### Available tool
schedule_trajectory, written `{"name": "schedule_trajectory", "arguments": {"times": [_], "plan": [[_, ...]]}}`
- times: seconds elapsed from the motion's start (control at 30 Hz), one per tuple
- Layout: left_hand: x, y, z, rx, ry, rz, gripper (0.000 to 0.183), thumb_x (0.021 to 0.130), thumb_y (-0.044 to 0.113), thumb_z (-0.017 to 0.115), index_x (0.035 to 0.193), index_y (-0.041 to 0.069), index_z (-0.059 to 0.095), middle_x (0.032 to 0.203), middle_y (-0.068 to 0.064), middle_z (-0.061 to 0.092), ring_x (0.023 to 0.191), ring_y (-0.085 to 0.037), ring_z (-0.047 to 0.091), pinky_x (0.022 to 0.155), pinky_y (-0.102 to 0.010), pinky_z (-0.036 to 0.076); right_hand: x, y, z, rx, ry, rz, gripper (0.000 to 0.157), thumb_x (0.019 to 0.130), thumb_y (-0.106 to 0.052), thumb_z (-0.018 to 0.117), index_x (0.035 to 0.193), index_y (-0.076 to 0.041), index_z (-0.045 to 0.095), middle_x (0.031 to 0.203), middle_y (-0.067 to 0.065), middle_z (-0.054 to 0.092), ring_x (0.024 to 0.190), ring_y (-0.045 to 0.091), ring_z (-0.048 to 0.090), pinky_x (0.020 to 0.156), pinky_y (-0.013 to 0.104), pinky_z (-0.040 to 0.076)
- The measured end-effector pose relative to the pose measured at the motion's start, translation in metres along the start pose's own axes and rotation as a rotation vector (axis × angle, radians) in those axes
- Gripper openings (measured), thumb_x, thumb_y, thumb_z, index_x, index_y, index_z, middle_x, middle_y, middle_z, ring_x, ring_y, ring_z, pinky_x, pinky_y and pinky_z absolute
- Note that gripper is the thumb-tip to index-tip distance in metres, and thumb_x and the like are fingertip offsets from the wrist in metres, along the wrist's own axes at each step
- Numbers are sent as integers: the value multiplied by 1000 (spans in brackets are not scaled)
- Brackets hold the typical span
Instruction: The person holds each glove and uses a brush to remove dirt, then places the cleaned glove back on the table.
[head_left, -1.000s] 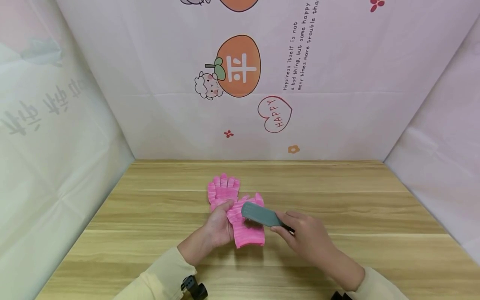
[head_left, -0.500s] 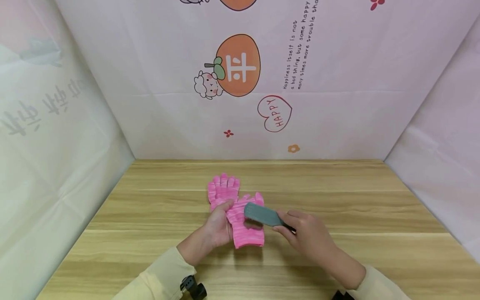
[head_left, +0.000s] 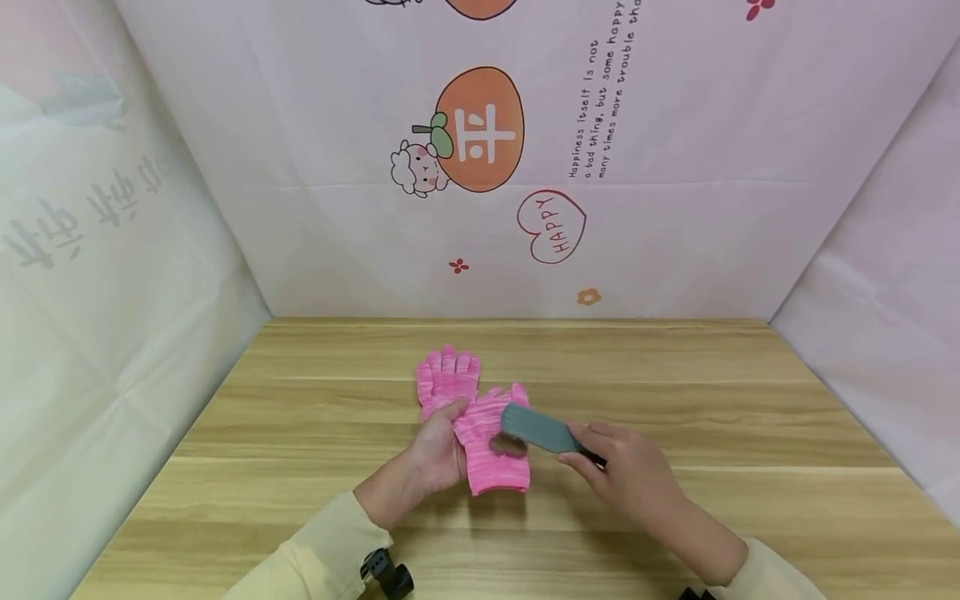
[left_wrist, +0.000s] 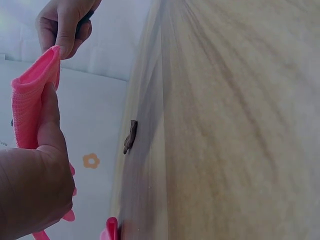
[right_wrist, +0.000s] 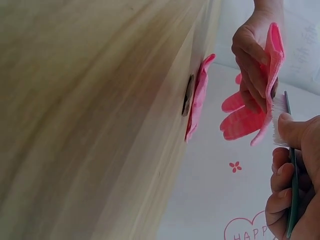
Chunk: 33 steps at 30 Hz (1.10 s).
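Note:
My left hand (head_left: 437,446) holds up a pink knit glove (head_left: 491,475), its thumb on the near face and its other fingers behind. A dark brown smear (head_left: 508,445) marks the glove's palm area. In my right hand (head_left: 626,467) is a brush (head_left: 540,427) with a grey-green back and dark handle. White bristles (right_wrist: 280,117) face the glove close to the brown mark in the right wrist view. A second pink glove (head_left: 447,375) lies on the table beyond my left hand. The left wrist view shows the held glove's open cuff (left_wrist: 37,72).
A small dark brown lump (left_wrist: 130,137) lies on the wooden table (head_left: 675,375), hidden from the head view. White printed sheets (head_left: 337,208) rise as walls at the back and both sides. Black cameras sit at both wrists, the left one (head_left: 387,573) plainly seen.
The brush in my right hand has shifted a little to the right over the held glove, uncovering more of the brown smear. My left hand and both gloves stay nearly where they were.

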<state>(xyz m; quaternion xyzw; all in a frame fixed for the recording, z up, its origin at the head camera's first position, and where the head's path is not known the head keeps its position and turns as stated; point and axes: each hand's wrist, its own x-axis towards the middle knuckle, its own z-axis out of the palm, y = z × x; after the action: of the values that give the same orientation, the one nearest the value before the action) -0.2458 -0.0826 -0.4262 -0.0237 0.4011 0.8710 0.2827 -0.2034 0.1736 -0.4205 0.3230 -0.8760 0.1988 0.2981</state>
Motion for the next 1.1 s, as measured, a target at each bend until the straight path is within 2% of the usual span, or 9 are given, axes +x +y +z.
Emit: {"name": "schedule_trajectory", "arguments": {"times": [0.13, 0.37, 0.5, 0.63, 0.77, 0.93, 1.0, 1.1], "plan": [[-1, 1, -1, -30, -30, -6, 53, 106, 34, 23, 149, 4, 31, 140, -20, 48, 126, -36, 49, 104, -52, 40, -2, 3, -3, -14, 0, 21, 35, 75, -22, 83, 103, -2, 74, 82, 2, 69, 60, 2, 50, 49, 17, 44], [-1, 2, -3, 19, 20, 19, 52, 106, 33, 25, 145, -1, 34, 121, -13, 64, 111, -25, 62, 100, -42, 46, -6, 8, -9, -45, 12, 31, 39, 72, -19, 85, 104, 0, 74, 90, 11, 73, 70, 17, 69, 54, 29, 55], [0, 2, -3, 30, 25, 25, 52, 106, 32, 22, 145, 0, 35, 117, -11, 66, 107, -23, 64, 98, -41, 47, -6, 9, -12, -48, 5, 42, 38, 74, -19, 84, 105, 1, 74, 91, 12, 73, 67, 14, 68, 51, 25, 53], [0, 2, -3, 25, 20, 25, 52, 106, 33, 22, 146, 2, 34, 122, -13, 64, 112, -25, 62, 100, -42, 46, -3, 7, -12, -48, 23, 23, 36, 76, -21, 83, 104, 0, 74, 90, 10, 73, 67, 13, 66, 51, 25, 53], [0, 1, -3, 21, 3, 22, 53, 106, 33, 22, 148, 1, 31, 134, -19, 55, 122, -30, 54, 103, -44, 43, 2, 1, -9, -11, 57, -31, 35, 77, -23, 82, 103, 0, 74, 89, 9, 73, 69, 14, 67, 53, 27, 55], [1, 0, -2, 19, 0, 13, 53, 106, 33, 23, 148, 2, 32, 141, -21, 46, 127, -34, 47, 104, -45, 42, 4, -5, 0, 20, 79, -93, 34, 84, -31, 77, 102, -2, 74, 83, 2, 70, 63, 5, 57, 50, 18, 48], [1, 0, -1, 23, 0, 18, 53, 106, 33, 22, 148, 2, 31, 143, -21, 44, 128, -35, 46, 104, -45, 42, 3, -5, 4, 7, 81, -96, 36, 87, -35, 73, 102, -3, 74, 80, 1, 69, 61, 4, 55, 48, 18, 46], [2, -1, -2, 31, 22, 23, 53, 106, 32, 22, 147, 0, 32, 141, -21, 45, 128, -34, 47, 103, -45, 43, 1, -5, 6, -15, 70, -81, 36, 86, -36, 73, 103, -4, 74, 81, 2, 69, 61, 7, 59, 49, 21, 48]]}}
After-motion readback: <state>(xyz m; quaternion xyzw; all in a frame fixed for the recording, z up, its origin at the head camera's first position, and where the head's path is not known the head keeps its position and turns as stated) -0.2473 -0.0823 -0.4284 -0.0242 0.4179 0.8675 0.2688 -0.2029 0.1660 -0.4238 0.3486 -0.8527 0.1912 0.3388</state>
